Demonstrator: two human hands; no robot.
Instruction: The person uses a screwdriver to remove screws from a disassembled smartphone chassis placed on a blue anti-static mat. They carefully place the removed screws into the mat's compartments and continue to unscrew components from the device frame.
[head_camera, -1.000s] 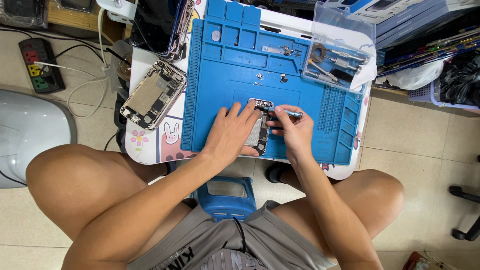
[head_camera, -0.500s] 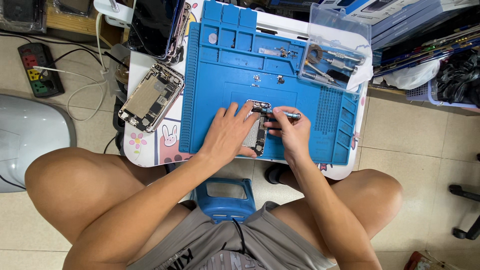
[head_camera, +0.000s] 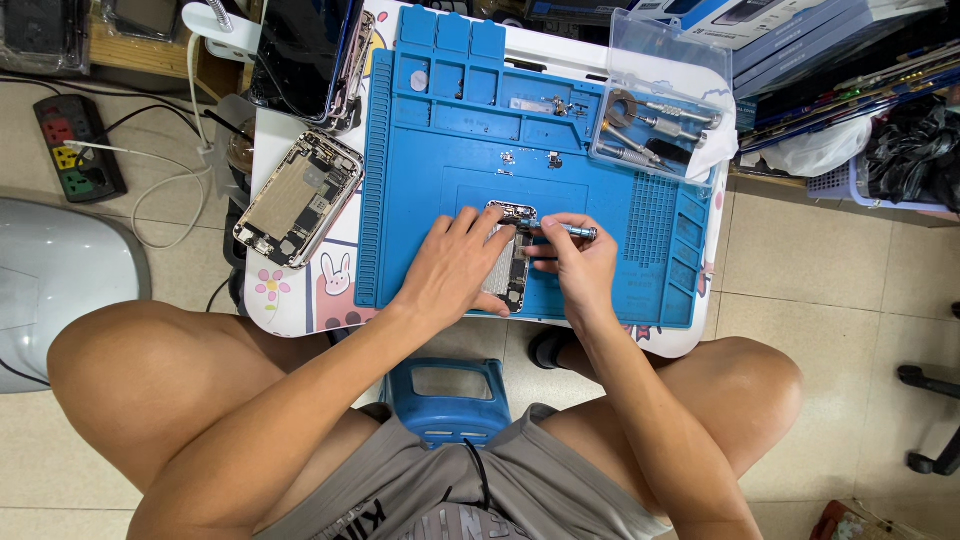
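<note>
Blue mat, two opened phones

Blue repair mat (head_camera: 450, 160) spread over a small white surface (head_camera: 300, 300), filling most of it. Left hand (head_camera: 455, 265) flat, fingers spread, pressing one opened phone (head_camera: 512, 262) near the mat's front edge. Right hand (head_camera: 572, 262) pinched shut around a slim metal screwdriver (head_camera: 565, 231), tip at the phone's top end. Second opened phone (head_camera: 298, 198) off the mat's left edge, well apart. Clear tool tray (head_camera: 655, 130) at the far right corner. Bare mat between tray and hands.

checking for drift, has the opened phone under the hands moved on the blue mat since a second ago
No. The opened phone lies at the same spot on the blue mat, beneath the two small screws.
</note>
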